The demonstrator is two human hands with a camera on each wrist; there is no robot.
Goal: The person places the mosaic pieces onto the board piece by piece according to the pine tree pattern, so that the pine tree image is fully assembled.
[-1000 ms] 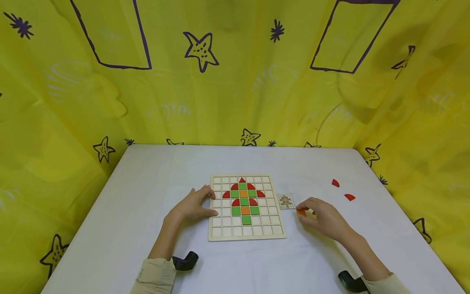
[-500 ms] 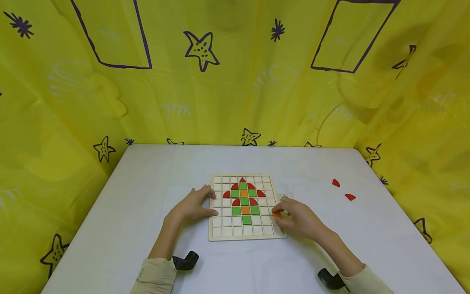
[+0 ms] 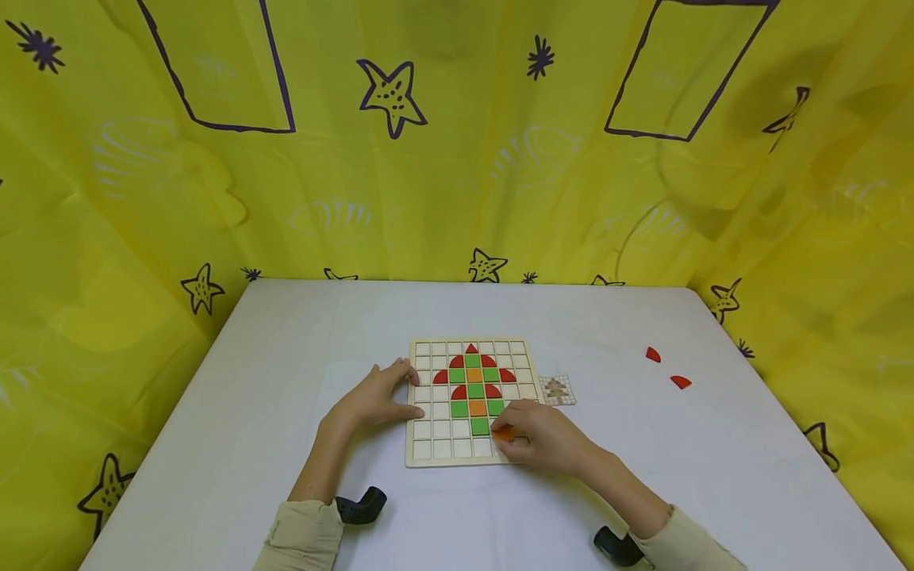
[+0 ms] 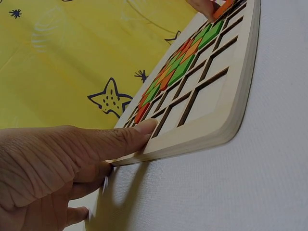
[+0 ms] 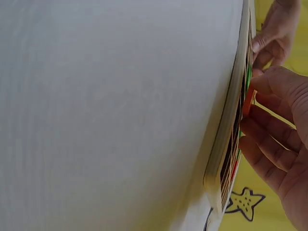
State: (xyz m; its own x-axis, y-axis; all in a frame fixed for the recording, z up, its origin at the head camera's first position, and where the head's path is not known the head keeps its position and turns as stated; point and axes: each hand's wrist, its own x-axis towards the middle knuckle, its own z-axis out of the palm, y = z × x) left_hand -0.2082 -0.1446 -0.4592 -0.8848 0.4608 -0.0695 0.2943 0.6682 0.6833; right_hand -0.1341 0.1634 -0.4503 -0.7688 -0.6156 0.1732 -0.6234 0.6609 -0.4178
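Observation:
A wooden grid board [image 3: 442, 450] lies on the white table, with green, orange and red tiles set in a tree-like pattern. My left hand [image 3: 382, 396] holds its left edge; in the left wrist view the thumb [image 4: 130, 136] lies on the rim, with the other fingers lower, beside the edge. My right hand [image 3: 546, 438] pinches an orange tile [image 3: 504, 434] between thumb and fingers over the lower part of the board. The tile is close beside the lowest green tile [image 3: 480, 427]. In the right wrist view the orange tile [image 5: 248, 101] stands tilted against the board's surface.
A small card [image 3: 558, 390] with a tree picture lies at the board's right side. Two red quarter-round pieces [image 3: 653, 355] lie farther right on the table [image 3: 321, 317]. Yellow curtains [image 3: 457, 159] hang behind and at both sides.
My right hand has carried the orange tile leftward from beside the card to over the board, uncovering the card again. My left hand and the board have stayed in place.

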